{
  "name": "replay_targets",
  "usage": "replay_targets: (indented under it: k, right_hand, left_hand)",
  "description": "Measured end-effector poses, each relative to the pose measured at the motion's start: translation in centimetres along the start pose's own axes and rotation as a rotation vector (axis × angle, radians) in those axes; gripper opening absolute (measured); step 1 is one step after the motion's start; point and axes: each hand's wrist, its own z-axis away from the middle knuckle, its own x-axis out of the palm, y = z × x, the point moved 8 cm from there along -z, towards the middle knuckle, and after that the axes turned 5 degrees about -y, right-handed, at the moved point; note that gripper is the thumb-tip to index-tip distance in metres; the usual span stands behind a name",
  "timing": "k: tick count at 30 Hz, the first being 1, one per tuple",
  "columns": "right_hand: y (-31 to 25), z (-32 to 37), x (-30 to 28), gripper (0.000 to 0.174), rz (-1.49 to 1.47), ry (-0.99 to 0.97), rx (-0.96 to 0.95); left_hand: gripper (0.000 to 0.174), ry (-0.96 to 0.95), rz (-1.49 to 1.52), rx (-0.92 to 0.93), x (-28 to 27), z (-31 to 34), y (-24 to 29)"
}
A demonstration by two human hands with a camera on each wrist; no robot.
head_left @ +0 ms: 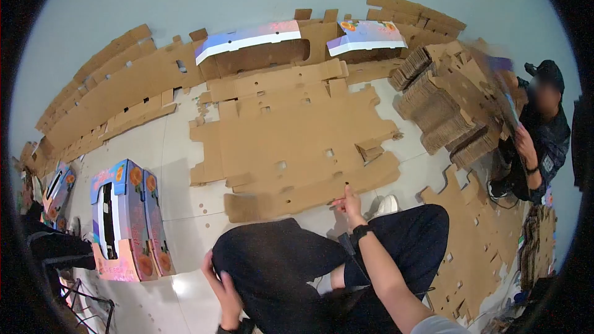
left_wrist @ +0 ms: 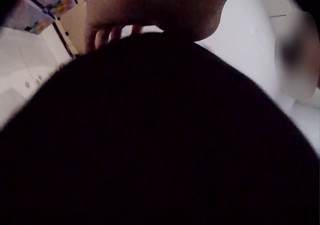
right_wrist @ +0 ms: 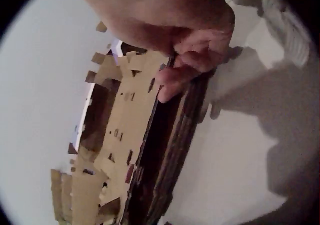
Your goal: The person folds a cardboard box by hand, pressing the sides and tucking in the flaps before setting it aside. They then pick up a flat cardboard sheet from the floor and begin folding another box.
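A flat die-cut cardboard sheet [head_left: 297,136] lies on top of a low stack on the floor in front of me. My right hand [head_left: 351,205] is at its near edge. In the right wrist view the curled fingers [right_wrist: 175,80] pinch the edge of the top sheet, and a dark gap shows between it and the layers [right_wrist: 175,160] below. My left hand [head_left: 224,287] rests against my bent left knee, holding nothing, its fingers relaxed. Dark trouser cloth [left_wrist: 160,135] fills most of the left wrist view.
Printed boxes [head_left: 127,222] stand at the left. Cardboard with two printed flaps [head_left: 253,40] leans along the back wall. Stacked cardboard [head_left: 439,102] is at the right, beside another person [head_left: 544,130] handling a sheet. More flat cardboard [head_left: 476,241] lies on the floor right of my knee.
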Motion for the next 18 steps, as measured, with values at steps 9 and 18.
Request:
replay_targets:
  k: [9,18]
  right_hand:
    - [2.0,0.0,-1.4,0.061,0.32,-0.017,0.196]
    - [-9.1,4.5,11.4,0.036,1.109,-0.384,-0.697]
  left_hand:
    - [0.044,-0.447,0.025,-0.212,6.1,-10.2,-15.8]
    - [0.071,-0.329,0.423,-0.532,13.4,-11.7,-21.0]
